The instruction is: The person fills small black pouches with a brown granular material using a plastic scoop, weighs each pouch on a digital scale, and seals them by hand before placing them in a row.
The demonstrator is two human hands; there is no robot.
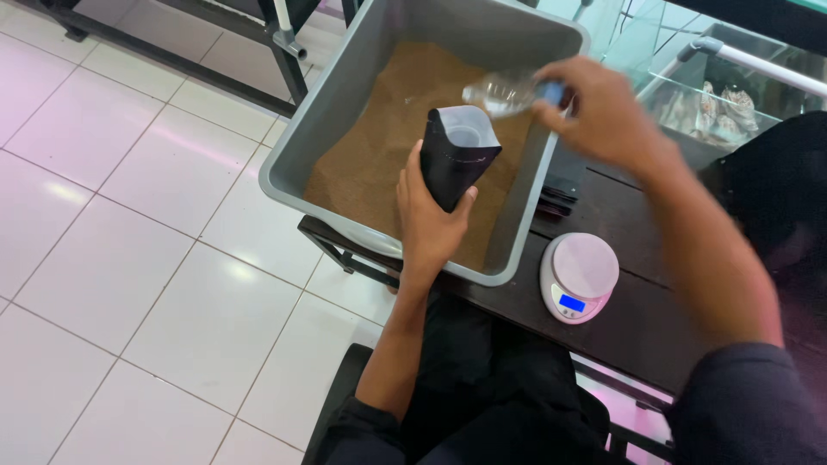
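Note:
My left hand (428,220) grips a black stand-up pouch (457,155) from below, holding it upright with its mouth open over a grey tub (297,164). The tub holds brown granular material (379,146). My right hand (599,112) holds a clear plastic scoop cup (500,93), tilted toward the pouch's mouth just above and to its right. The cup is blurred, so its contents cannot be made out.
A small round pink-topped scale (579,275) with a lit blue display sits on the dark table (642,323) right of the tub. Flat black pouches (564,185) lie stacked by the tub's right wall. A glass tank (719,99) stands at the back right. White tiled floor (129,258) lies to the left.

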